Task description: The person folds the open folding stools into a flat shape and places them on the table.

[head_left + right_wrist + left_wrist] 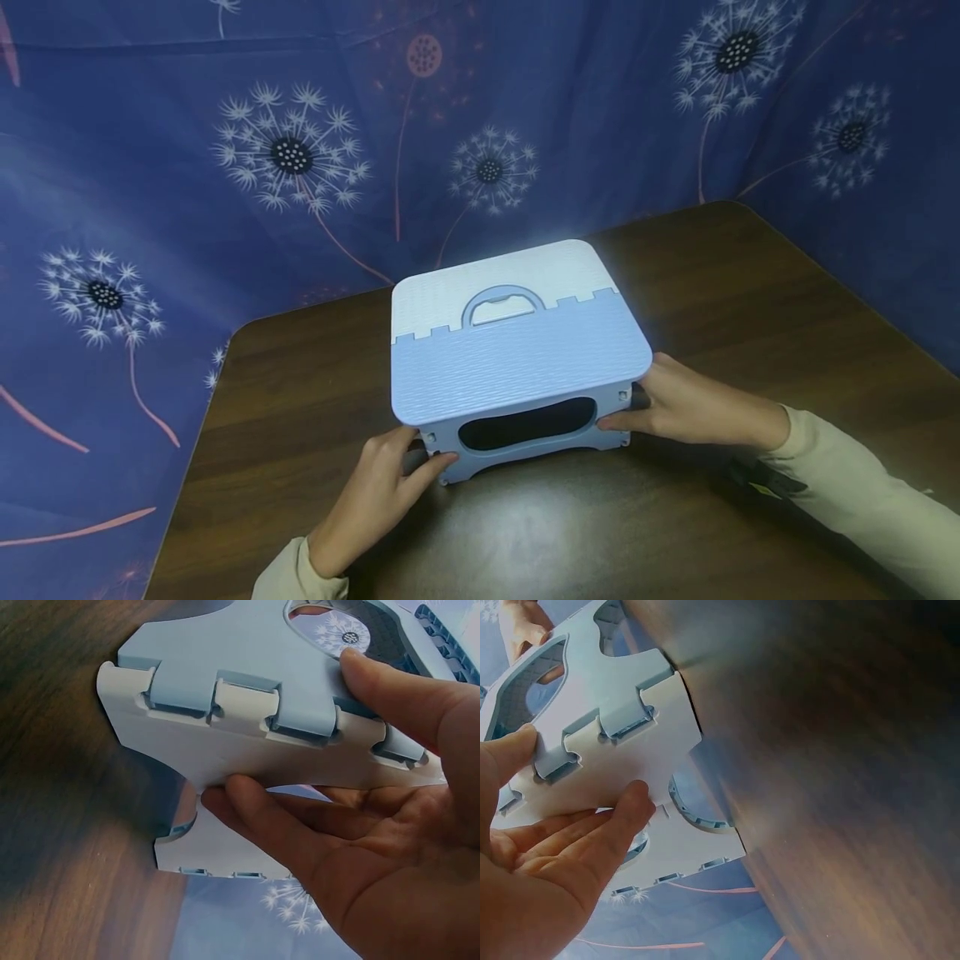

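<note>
A folding step stool (517, 358) in light blue and white stands upright on the table, its top flat and its legs spread. An arched handle (504, 304) lies in the middle of the top. My left hand (390, 471) grips the stool's left front corner, thumb on the blue front panel (585, 697) and fingers against the white side panel (641, 761). On the opposite corner my right hand (671, 400) holds in the same way, thumb by the oval opening of the front panel. Hinge knuckles (244, 705) join the blue and white panels there. In the head view the top hides some fingertips.
The dark wooden table (300, 400) has rounded far corners and reaches past the stool on both sides. Behind it hangs a blue cloth (585, 125) printed with dandelions. A small dark object (765, 479) is by the right sleeve.
</note>
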A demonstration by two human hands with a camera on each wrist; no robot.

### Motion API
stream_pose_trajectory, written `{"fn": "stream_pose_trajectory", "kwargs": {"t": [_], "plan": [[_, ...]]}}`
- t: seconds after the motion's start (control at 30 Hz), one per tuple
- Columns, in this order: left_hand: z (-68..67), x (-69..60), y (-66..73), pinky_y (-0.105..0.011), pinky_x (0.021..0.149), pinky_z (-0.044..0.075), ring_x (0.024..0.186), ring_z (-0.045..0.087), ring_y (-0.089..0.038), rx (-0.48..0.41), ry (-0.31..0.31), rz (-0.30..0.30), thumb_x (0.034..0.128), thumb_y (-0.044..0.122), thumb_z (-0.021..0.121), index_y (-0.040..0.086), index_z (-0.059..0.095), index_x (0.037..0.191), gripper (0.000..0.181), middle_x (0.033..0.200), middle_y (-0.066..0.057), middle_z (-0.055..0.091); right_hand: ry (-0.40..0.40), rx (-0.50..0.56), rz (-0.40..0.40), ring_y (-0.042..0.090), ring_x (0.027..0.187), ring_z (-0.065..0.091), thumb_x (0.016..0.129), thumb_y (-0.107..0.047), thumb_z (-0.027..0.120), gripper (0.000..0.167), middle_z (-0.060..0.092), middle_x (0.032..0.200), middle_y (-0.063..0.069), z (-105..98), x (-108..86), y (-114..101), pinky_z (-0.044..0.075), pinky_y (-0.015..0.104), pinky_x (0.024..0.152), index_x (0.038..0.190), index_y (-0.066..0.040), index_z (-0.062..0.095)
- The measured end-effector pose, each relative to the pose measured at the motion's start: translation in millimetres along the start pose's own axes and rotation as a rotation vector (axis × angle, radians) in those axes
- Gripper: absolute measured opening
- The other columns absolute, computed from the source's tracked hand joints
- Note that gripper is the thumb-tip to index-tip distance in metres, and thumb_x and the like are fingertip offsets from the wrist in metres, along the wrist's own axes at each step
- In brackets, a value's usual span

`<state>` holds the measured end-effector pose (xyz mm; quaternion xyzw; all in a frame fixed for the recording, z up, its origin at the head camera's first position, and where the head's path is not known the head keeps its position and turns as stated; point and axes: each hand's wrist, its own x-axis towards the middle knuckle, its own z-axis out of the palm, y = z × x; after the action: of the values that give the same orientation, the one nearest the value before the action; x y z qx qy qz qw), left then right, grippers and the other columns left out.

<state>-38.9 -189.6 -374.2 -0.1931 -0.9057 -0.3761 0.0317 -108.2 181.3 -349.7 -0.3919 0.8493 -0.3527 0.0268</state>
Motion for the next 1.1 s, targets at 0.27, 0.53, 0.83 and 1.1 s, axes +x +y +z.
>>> {"fn": "stream_pose_trajectory", "kwargs": {"t": [0.27, 0.53, 0.83, 1.1], "plan": [[0.9, 0.0, -0.4, -0.026, 0.077, 0.057, 0.1, 0.067, -0.007, -0.008, -0.001, -0.011, 0.0906, 0.036, 0.073, 0.022, 0.054, 0.136, 0.052, 0.118, 0.004, 0.069, 0.007, 0.003, -0.038, 0.011, 0.116, 0.049, 0.075, -0.01, 0.088, 0.11, 0.037, 0.154, -0.002, 0.5, -0.5, 2.0, 0.036, 0.021, 0.102, 0.158, -0.023, 0.018], [3.0, -0.9, -3.7, -0.03, 0.076, 0.058, 0.098, 0.069, -0.01, -0.025, -0.012, -0.03, 0.0895, 0.04, 0.073, 0.024, 0.054, 0.136, 0.052, 0.115, 0.005, 0.07, -0.029, 0.069, -0.037, 0.012, 0.126, 0.044, 0.075, -0.005, 0.087, 0.113, 0.028, 0.159, -0.002, 1.7, -1.5, 3.5, 0.029, 0.016, 0.108, 0.159, -0.024, 0.014], [-0.2, -1.1, -6.4, -0.031, 0.077, 0.058, 0.098, 0.069, -0.011, -0.026, 0.007, 0.003, 0.0876, 0.029, 0.077, 0.024, 0.054, 0.136, 0.054, 0.116, 0.005, 0.07, -0.031, 0.068, -0.038, 0.013, 0.131, 0.04, 0.075, -0.007, 0.087, 0.113, 0.026, 0.16, -0.003, 4.9, 2.1, 4.3, 0.026, 0.018, 0.111, 0.159, -0.025, 0.014], [0.7, 1.2, -7.4, -0.034, 0.077, 0.058, 0.099, 0.069, -0.012, -0.054, -0.003, 0.017, 0.089, 0.03, 0.076, 0.022, 0.053, 0.138, 0.055, 0.117, 0.002, 0.07, -0.036, 0.077, -0.028, 0.014, 0.13, 0.04, 0.078, -0.008, 0.086, 0.11, 0.026, 0.16, -0.002, 2.6, 1.0, 5.7, 0.027, 0.021, 0.111, 0.158, -0.026, 0.014]]}}
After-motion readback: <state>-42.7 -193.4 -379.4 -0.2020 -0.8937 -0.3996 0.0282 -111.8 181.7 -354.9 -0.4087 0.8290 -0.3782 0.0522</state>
